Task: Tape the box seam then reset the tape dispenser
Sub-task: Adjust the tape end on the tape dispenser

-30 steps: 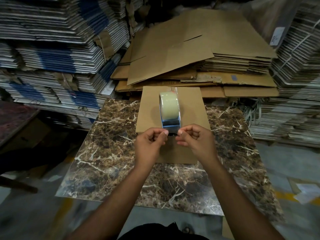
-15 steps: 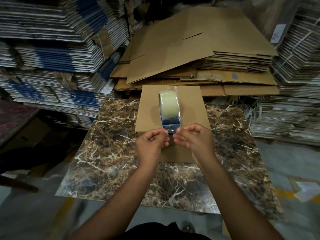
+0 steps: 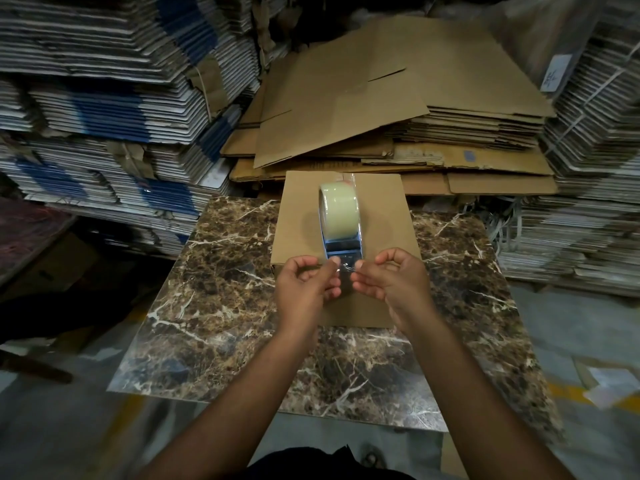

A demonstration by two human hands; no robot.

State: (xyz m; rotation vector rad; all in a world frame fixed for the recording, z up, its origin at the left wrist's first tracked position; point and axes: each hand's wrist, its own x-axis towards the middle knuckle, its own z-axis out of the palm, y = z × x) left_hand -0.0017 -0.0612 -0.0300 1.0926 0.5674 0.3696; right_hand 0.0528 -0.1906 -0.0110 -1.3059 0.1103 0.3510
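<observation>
A flat brown cardboard box (image 3: pixel 346 237) lies in the middle of the frame on a desk (image 3: pixel 221 289) with a dark brown marble top and white veins. On top of the box sits a blue metal tape dispenser (image 3: pixel 343 242) with a fat roll of clear, pale yellow tape (image 3: pixel 337 209). The roll stands on its edge, and the shiny blue end of the dispenser points toward the person.

Both bare hands are just below the dispenser, close together. The left hand (image 3: pixel 306 289) and the right hand (image 3: pixel 389 280) each pinch a side of a thin clear strip of tape (image 3: pixel 344 268) (it is hard to see, just a little shine). The fingers (image 3: pixel 334 263) of each hand are curled and grasping that loose end, which runs back to the dispenser.

Behind the box, in the upper middle of the frame, is a pile of flat brown cardboard sheets (image 3: pixel 381 105). Tall stacks of folded white and blue cartons (image 3: pixel 104 98) fill the upper left, and more pale stacks (image 3: pixel 595 168) fill the right side.
</observation>
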